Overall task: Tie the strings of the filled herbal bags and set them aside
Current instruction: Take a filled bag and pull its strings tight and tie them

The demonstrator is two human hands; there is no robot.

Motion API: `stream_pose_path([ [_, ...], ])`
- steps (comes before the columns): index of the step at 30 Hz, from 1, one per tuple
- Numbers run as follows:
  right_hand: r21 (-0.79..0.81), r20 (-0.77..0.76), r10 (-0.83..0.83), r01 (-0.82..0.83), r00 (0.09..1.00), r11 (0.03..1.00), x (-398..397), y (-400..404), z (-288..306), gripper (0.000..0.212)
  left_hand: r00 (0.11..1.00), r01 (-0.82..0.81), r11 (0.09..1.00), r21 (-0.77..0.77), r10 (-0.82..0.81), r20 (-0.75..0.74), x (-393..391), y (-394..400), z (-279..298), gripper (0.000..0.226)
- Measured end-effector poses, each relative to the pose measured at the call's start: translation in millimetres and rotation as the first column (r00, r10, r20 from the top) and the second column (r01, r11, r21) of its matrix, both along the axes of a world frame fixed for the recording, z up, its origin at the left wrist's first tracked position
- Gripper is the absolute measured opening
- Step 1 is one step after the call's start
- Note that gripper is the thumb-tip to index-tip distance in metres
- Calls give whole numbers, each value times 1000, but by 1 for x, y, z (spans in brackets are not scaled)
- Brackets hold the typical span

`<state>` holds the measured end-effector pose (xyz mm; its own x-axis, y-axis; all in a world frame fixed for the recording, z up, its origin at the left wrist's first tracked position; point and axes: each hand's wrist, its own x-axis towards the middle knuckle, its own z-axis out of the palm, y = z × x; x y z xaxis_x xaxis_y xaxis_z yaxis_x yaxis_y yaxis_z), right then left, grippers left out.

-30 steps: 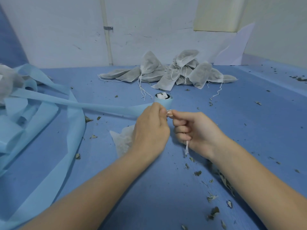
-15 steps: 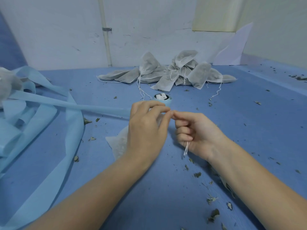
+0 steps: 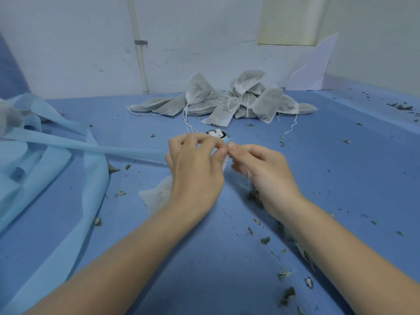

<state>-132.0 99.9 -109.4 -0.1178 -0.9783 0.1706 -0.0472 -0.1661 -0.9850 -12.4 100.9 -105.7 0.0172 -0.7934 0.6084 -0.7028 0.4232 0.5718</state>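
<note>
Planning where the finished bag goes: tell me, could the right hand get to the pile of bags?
Probably yes: bare blue table lies between the right hand and the pile of bags, but its fingers pinch string.

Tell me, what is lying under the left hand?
Under the left hand a white bag pokes out on the blue table. Its neck and most of its string are covered by both hands.

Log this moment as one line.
step: tying | left hand: pinches thin white string | right hand: pinches string | white mesh herbal bag: under left hand | done pile: far
</note>
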Motion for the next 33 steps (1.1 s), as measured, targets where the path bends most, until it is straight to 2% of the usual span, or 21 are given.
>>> stream_pose_path([
  [2, -42, -15, -1, 1, 1000, 999, 6, -1, -4, 17, 994, -5, 993, 120, 19, -109, -1, -1, 2, 15],
  [5, -67, -8, -1, 0, 1000, 998, 16, -3, -5, 15, 991, -28, 981, 192, 52, -122, -2, -3, 7, 14],
  [9, -117, 93, 39, -28, 995, 993, 18, -4, -4, 18, 995, -36, 977, 212, 56, -87, 1, -4, 10, 14],
  [11, -133, 48, 30, -24, 998, 991, 16, -4, -3, 18, 992, -45, 972, 229, 71, -108, 2, -5, 11, 13],
  [15, -150, 9, 1, 0, 1000, 989, 11, -8, 1, 14, 965, -60, 973, 222, 113, -235, 9, -8, 18, 11],
  [19, -196, -21, -17, 12, 1000, 981, 8, -10, 8, 9, 930, -9, 986, 169, 71, -362, 16, -10, 26, 26],
  [23, -224, -37, -55, 45, 998, 974, 3, -7, 14, 9, 912, 56, 986, 160, 15, -411, 14, -12, 24, 25],
  [25, -216, 30, -95, 100, 995, 971, 2, -6, 16, 12, 920, 112, 980, 164, -40, -390, 12, -12, 21, 21],
  [27, -170, 185, -143, 175, 972, 970, 1, -8, 19, 12, 934, 141, 978, 154, -80, -350, 9, -10, 20, 14],
  [28, -137, 269, -181, 224, 946, 965, 0, -9, 20, 12, 926, 157, 974, 162, -88, -366, 7, -9, 19, 7],
  [29, -102, 343, -230, 279, 911, 955, -2, -11, 21, 14, 911, 170, 966, 192, -80, -406, 5, -8, 17, 11],
  [31, -43, 454, -323, 383, 830, 923, -8, -14, 24, 15, 848, 228, 916, 332, -19, -529, 3, -5, 14, 33],
  [33, -13, 506, -381, 448, 774, 894, -16, -18, 25, 12, 697, 465, 768, 441, -11, -717, -2, -1, 13, 40],
])
